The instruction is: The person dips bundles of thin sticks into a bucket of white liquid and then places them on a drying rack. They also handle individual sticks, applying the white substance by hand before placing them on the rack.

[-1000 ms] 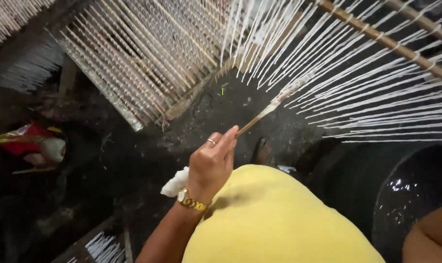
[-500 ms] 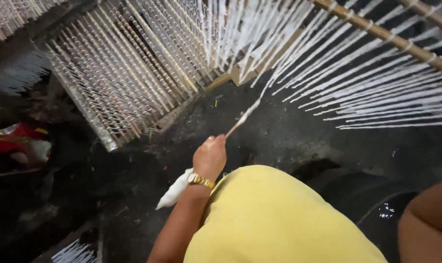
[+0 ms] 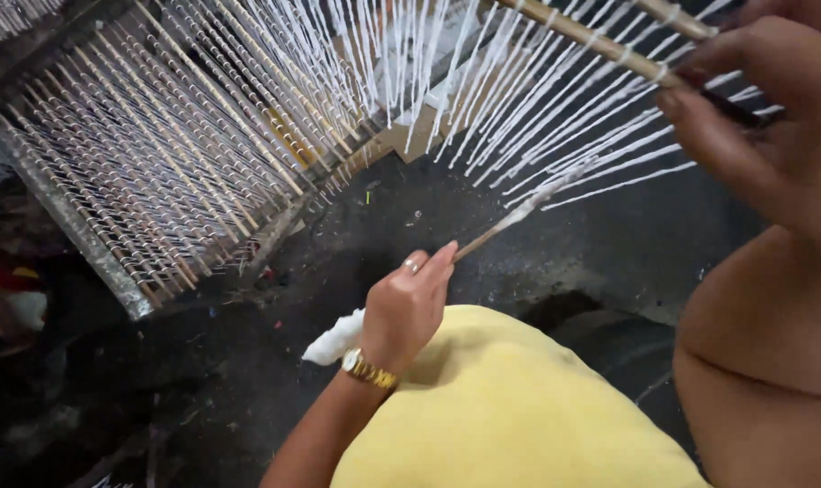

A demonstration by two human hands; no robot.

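My left hand (image 3: 406, 312), with a gold watch and a ring, pinches a thin stick (image 3: 519, 212) whose far end is coated white. A white lump (image 3: 334, 339) sits tucked under the same hand. The stick's tip points up at a fan of white-coated sticks (image 3: 555, 117) that hang from a wooden bar (image 3: 591, 36). My right hand (image 3: 754, 99) is at the upper right, its fingers closed around that bar's end. A yellow cloth (image 3: 510, 407) covers my lap below the left hand.
A large rack (image 3: 157, 154) of several rows of thin coated sticks leans at the left and centre. Below it lies a dark, grimy floor (image 3: 401, 217). A red and white object (image 3: 4, 298) lies at the far left edge.
The view has moved in closer. My right hand has come into sight at the upper right, gripping the bar. My left hand still holds the stick, which is now nearer the hanging sticks.
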